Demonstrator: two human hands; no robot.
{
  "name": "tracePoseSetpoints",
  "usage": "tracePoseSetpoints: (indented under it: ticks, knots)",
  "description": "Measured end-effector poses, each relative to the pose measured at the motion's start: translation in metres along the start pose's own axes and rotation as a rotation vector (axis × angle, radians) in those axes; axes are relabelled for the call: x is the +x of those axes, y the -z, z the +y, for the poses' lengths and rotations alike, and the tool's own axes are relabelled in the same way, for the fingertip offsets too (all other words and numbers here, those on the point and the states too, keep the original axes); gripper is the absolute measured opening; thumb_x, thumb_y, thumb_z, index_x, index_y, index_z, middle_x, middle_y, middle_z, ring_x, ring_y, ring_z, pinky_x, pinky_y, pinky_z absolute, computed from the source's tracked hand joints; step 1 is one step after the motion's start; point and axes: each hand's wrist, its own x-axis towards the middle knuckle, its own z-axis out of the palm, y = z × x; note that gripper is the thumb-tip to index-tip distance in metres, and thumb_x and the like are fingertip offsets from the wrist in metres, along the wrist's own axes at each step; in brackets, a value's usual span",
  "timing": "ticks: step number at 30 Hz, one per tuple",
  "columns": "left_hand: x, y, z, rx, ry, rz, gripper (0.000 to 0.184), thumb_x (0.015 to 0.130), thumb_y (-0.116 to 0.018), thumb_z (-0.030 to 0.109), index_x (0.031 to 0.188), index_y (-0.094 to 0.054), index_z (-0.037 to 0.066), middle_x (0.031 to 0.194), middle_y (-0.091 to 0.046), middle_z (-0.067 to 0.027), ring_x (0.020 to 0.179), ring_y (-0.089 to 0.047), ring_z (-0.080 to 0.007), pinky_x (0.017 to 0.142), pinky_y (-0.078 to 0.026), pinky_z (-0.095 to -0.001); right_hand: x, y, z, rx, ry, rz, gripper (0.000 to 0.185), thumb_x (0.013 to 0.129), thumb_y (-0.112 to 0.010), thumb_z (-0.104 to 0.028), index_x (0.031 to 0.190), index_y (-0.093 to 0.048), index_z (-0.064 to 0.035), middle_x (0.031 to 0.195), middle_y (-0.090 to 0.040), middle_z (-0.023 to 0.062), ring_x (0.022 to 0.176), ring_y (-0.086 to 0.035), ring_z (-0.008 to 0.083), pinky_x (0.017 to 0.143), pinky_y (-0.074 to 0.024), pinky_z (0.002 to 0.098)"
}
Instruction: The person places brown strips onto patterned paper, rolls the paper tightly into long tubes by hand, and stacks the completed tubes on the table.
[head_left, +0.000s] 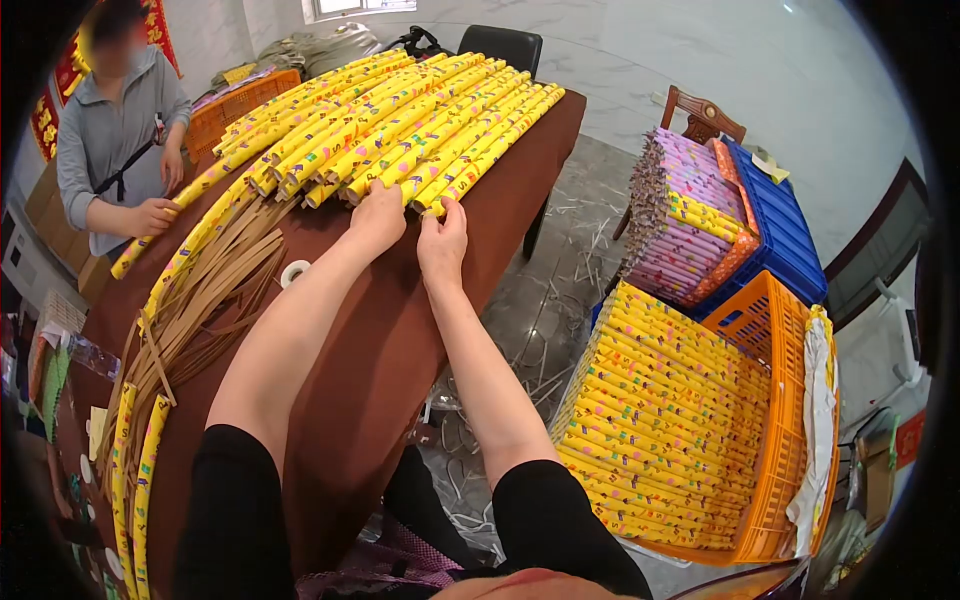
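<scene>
A large pile of yellow patterned wrapping paper rolls [400,125] lies across the brown table, their open ends towards me. My right hand [443,243] grips the near end of the rightmost roll [490,165] between thumb and fingers. Just left of it, my left hand [378,218] is closed at the near ends of the neighbouring rolls, with its fingertips partly hidden. Below my left hand are a white tape roll [294,272] and a bundle of flat brown strips [215,275].
At the left a person in grey [120,140] holds another yellow roll. Orange crate [785,420], packed with yellow rolls, stands right of the table [350,440]; behind it is a blue crate [770,220] with pink rolls. Plastic scraps litter the floor.
</scene>
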Motion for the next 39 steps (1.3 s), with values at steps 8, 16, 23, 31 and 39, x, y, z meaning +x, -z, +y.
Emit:
tracePoseSetpoints:
  ticks: [8, 16, 23, 31, 39]
  knots:
    - [-0.02, 0.014, 0.003, -0.061, 0.022, 0.057, 0.029, 0.089, -0.058, 0.008, 0.115, -0.054, -0.003, 0.12, -0.054, -0.0276, 0.104, -0.064, -0.0465, 0.088, -0.053, -0.051, 0.006, -0.006, 0.022, -0.106, 0.084, 0.096, 0.042, 0.092, -0.058, -0.011, 0.129, -0.055, 0.0069, 0.124, -0.063, 0.0218, 0.112, -0.063, 0.0296, 0.096, -0.0484, 0.0371]
    - [-0.034, -0.028, -0.008, -0.449, 0.102, 0.306, 0.019, 0.089, -0.057, 0.005, 0.106, -0.06, -0.005, 0.113, -0.06, -0.0284, 0.106, -0.06, -0.0432, 0.093, -0.049, -0.0472, 0.013, -0.004, 0.036, 0.17, -0.061, 0.064, 0.043, 0.094, -0.049, -0.004, 0.135, -0.047, 0.0089, 0.126, -0.058, 0.0192, 0.111, -0.058, 0.0266, 0.096, -0.0463, 0.0334]
    - [-0.032, -0.034, -0.005, -0.551, -0.059, 0.294, 0.018, 0.082, -0.048, -0.003, 0.094, -0.061, -0.006, 0.103, -0.063, -0.03, 0.104, -0.059, -0.0464, 0.091, -0.048, -0.0488, 0.016, -0.005, 0.036, 0.155, -0.01, 0.105, 0.037, 0.095, -0.051, -0.002, 0.131, -0.052, 0.0082, 0.116, -0.064, 0.0138, 0.098, -0.064, 0.0155, 0.086, -0.0519, 0.0283]
    - [-0.109, 0.046, 0.003, -0.425, -0.089, 0.151, 0.027, 0.079, -0.059, 0.006, 0.104, -0.067, 0.0, 0.101, -0.065, -0.0281, 0.102, -0.062, -0.0455, 0.088, -0.051, -0.0518, 0.019, 0.011, 0.011, 0.31, -0.053, -0.176, 0.023, 0.097, -0.062, -0.016, 0.109, -0.067, 0.0023, 0.1, -0.07, 0.0074, 0.084, -0.065, 0.0164, 0.075, -0.0545, 0.0308]
    - [-0.345, 0.148, -0.037, -0.442, -0.304, -0.251, 0.023, 0.091, -0.06, 0.021, 0.092, -0.065, -0.002, 0.093, -0.063, -0.0227, 0.088, -0.063, -0.0418, 0.078, -0.052, -0.0497, 0.031, 0.015, 0.025, 0.011, -0.054, -0.074, 0.046, 0.09, -0.05, -0.005, 0.133, -0.053, 0.0128, 0.13, -0.061, 0.0213, 0.113, -0.058, 0.0268, 0.101, -0.0445, 0.0357]
